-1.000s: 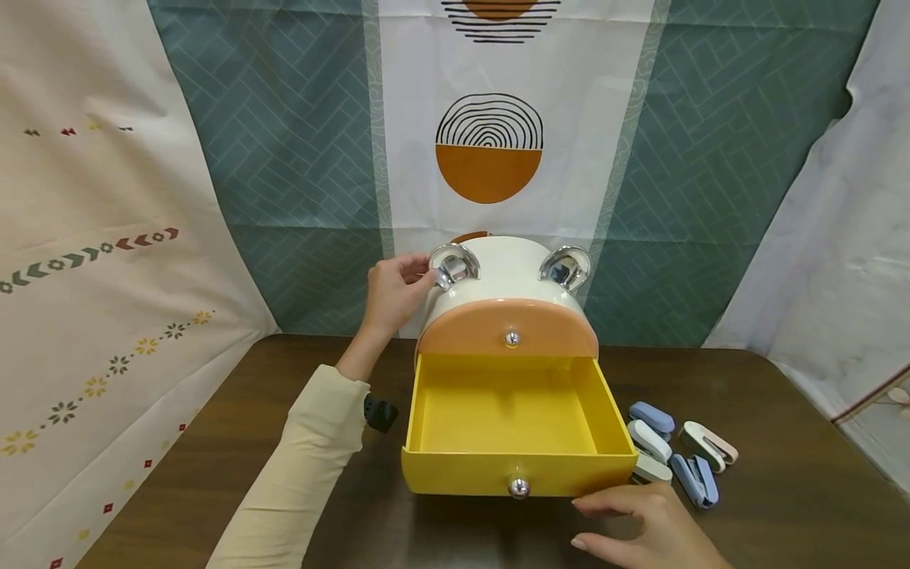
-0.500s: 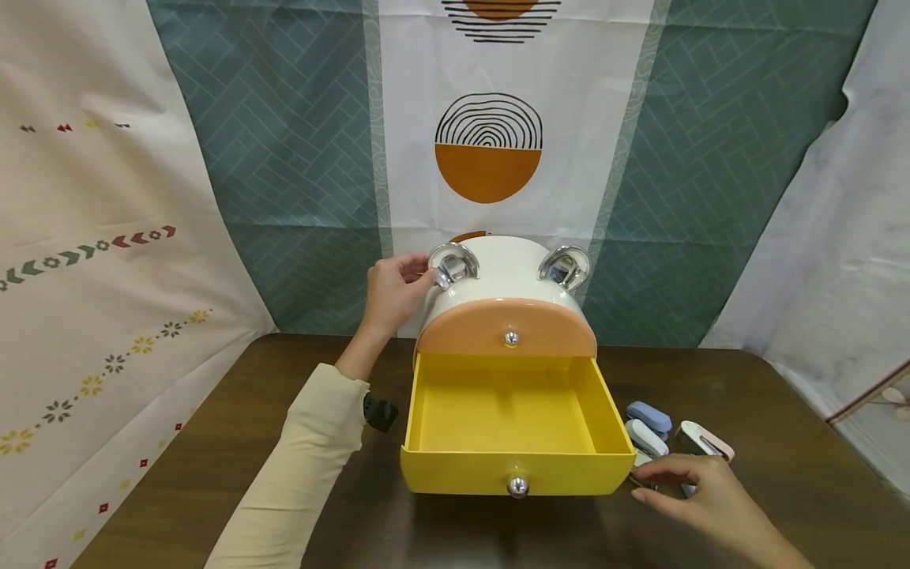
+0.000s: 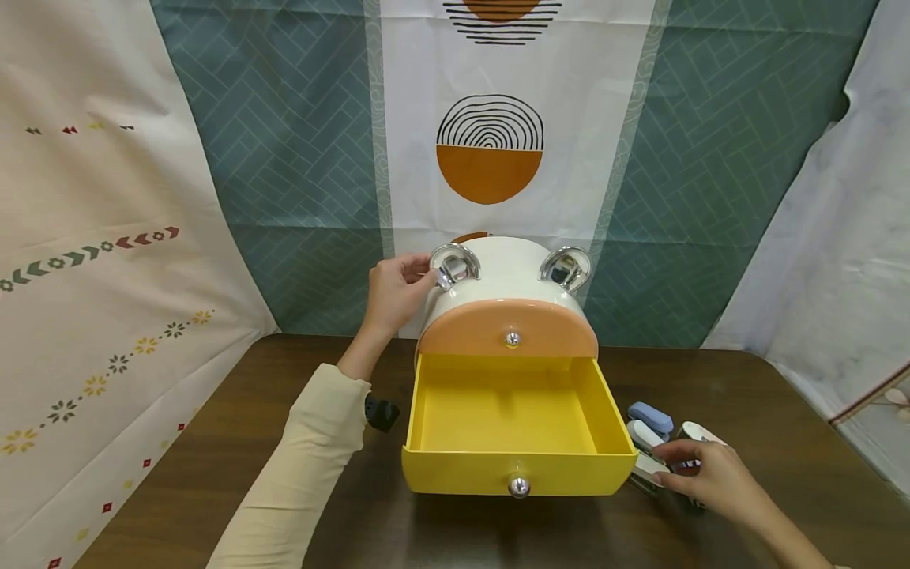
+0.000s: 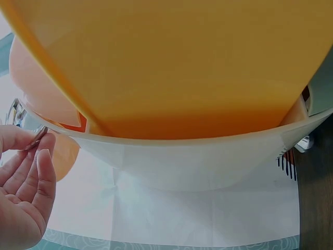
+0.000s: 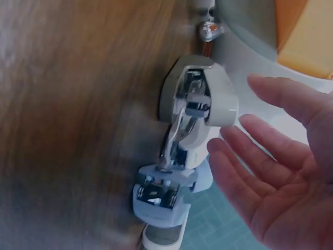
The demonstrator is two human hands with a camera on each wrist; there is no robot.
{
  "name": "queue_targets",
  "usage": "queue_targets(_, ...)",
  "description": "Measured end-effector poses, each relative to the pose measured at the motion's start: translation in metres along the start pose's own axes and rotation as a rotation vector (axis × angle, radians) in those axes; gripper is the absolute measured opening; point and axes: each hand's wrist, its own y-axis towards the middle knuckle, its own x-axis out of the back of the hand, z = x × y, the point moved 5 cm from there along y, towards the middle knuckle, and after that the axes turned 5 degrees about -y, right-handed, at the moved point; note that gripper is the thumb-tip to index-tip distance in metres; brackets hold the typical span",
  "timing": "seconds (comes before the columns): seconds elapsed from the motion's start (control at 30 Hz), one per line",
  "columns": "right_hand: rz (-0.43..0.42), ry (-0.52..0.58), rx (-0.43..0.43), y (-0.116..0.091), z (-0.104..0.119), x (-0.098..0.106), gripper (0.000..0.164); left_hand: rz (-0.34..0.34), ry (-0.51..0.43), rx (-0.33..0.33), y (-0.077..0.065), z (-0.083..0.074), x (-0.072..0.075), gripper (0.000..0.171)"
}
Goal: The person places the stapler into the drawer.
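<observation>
My left hand pinches the rim of the shiny silver ear on a white, round-topped drawer cabinet. In the left wrist view, thumb and fingertips meet on that ear's edge. The yellow drawer stands pulled out below a peach drawer. Beside the yellow drawer's right front corner, my right hand hovers with parted fingers around a pale grey stapler. Its thumb and fingertips are close to the stapler's side, with a gap showing in the right wrist view.
Next to the pale grey stapler lie a blue stapler, a white one and a white-and-pink one. Another blue stapler is mostly behind the right hand in the head view. A patterned curtain hangs behind the table.
My right hand has moved right and slightly away from me, from the drawer's front corner to the staplers. The left hand keeps its hold on the ear.
</observation>
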Motion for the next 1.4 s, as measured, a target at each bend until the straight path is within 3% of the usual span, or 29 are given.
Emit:
queue_targets(0.3,0.083,-0.143,-0.038,0.003,-0.007,-0.004,0.025,0.002,-0.007,0.009,0.0,0.0,0.0,0.024)
queue_targets(0.83,0.1,-0.106,-0.07,0.002,-0.008,-0.005,0.026,0.0,-0.015,0.009,0.001,-0.001,0.0,0.024)
queue_targets(0.97,0.075,-0.07,-0.083,-0.001,-0.005,-0.001,0.023,0.003,-0.017,0.015,0.0,-0.001,0.0,0.024)
queue_targets(1.4,-0.175,-0.007,-0.009,-0.009,0.018,0.033,0.018,0.005,-0.001,0.03,-0.001,-0.001,0.0,0.024)
